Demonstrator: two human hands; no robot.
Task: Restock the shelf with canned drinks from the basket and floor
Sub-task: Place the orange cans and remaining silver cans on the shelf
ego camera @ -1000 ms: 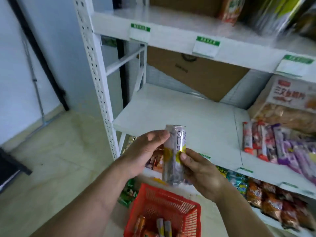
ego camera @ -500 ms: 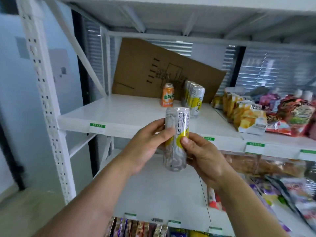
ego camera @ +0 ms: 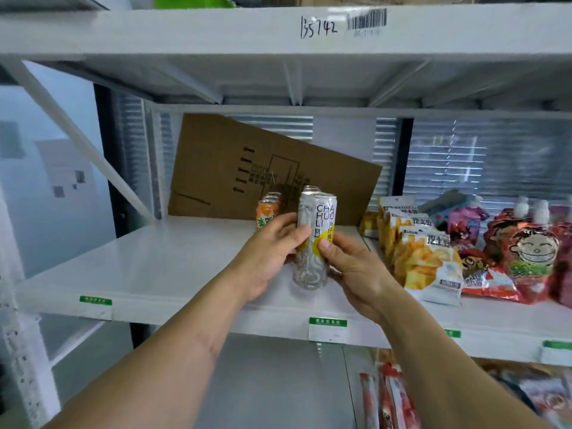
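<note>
White metal shelving fills the view, and the shelf (ego camera: 161, 267) at chest height is the one that matters. A flat sheet of brown cardboard (ego camera: 247, 168) leans tilted against the back of it. Just in front of the cardboard stand a few orange cans (ego camera: 266, 209), and right beside them the top of another silver can (ego camera: 310, 189) peeks out from behind the one being held.

That held can (ego camera: 314, 243), tall and slim, silver with a yellow patch and the letters CHA HUO CHU LI, is upright over the front part of the shelf, nearer than the orange cans. Whether its base touches the board I cannot tell. The left hand (ego camera: 267, 258) wraps it from the left, thumb across the front; the right hand (ego camera: 356, 267) clasps it from the right, thumb pressed on the yellow patch. Both hands are closed around it.

To the right of the can lie rows of snack bags (ego camera: 424, 261) and red pouches with a cartoon face (ego camera: 526, 252). Green-topped price tags (ego camera: 328, 328) hang on the shelf's front edge.
</note>
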